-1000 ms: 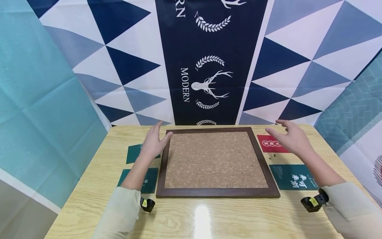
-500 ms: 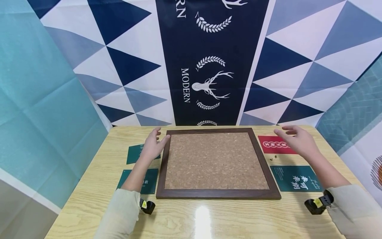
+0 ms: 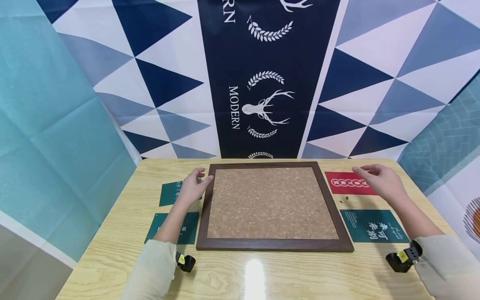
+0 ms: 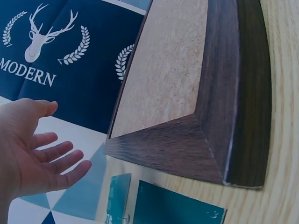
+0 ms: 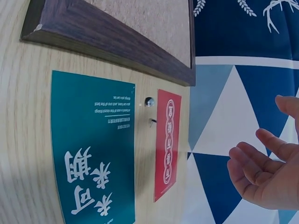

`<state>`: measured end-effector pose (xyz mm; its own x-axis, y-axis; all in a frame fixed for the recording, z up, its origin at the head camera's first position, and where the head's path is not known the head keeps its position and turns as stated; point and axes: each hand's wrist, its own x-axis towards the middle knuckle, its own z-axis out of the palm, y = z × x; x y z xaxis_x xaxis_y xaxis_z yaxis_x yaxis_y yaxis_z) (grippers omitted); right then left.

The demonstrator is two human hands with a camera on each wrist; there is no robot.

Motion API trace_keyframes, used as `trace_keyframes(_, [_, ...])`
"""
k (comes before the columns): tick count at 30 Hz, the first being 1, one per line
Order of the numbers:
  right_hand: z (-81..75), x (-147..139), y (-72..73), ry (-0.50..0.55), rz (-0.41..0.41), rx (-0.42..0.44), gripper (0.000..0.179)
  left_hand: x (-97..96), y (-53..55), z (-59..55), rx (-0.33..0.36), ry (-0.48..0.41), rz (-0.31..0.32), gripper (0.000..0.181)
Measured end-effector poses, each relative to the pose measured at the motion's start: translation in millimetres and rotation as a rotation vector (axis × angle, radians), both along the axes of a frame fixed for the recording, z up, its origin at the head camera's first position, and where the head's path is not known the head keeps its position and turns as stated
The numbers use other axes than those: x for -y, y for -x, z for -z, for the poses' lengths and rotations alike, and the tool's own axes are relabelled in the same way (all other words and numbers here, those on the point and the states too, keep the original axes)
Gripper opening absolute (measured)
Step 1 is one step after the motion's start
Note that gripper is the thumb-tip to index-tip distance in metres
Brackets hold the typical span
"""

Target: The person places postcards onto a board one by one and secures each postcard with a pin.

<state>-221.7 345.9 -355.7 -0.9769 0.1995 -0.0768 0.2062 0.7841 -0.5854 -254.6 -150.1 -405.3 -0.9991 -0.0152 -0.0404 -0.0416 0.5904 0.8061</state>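
Corkboard [image 3: 273, 204] centred on desk [image 3: 213, 275]; red card [image 3: 346, 183] and green card [image 3: 363, 227] laid toward its 3 o'clock, presumably keeping it uncovered. Left hand [image 3: 192, 188] and right hand [image 3: 383, 182] held empty, fingers loosely curled.

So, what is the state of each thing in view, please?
Left hand: raised, relaxed, holding nothing
Right hand: raised, loosely curled, holding nothing
Cork board: flat, cork up
Red card: flat, print up
Right green card: flat, print up
Left green cards: flat, print up
Two small pins: loose on the table
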Motion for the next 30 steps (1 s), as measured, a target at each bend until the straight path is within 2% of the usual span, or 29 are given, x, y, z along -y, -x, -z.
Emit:
trace_keyframes(8, [6.4, -9.3, -0.8, 0.009, 0.002, 0.008, 0.086, 2.5, -1.1, 10.8, -0.001, 0.011, 0.009, 0.052])
trace_keyframes(14, [12.6, -15.9, 1.3, 0.016, 0.041, 0.027, 0.086, 3.9, -1.3, 17.8, 0.025, 0.016, -0.001, 0.051])
trace_keyframes(24, [22.6, -29.9, 1.9, 0.011, 0.084, 0.057, 0.079, 3.9, -3.2, 22.8, 0.058, 0.049, 0.004, 0.051])
trace_keyframes(30, [28.6, -37.9, 1.3, 0.004, 0.107, 0.077, 0.077, 2.8, -3.7, 27.6, 0.048, 0.06, 0.013, 0.051])
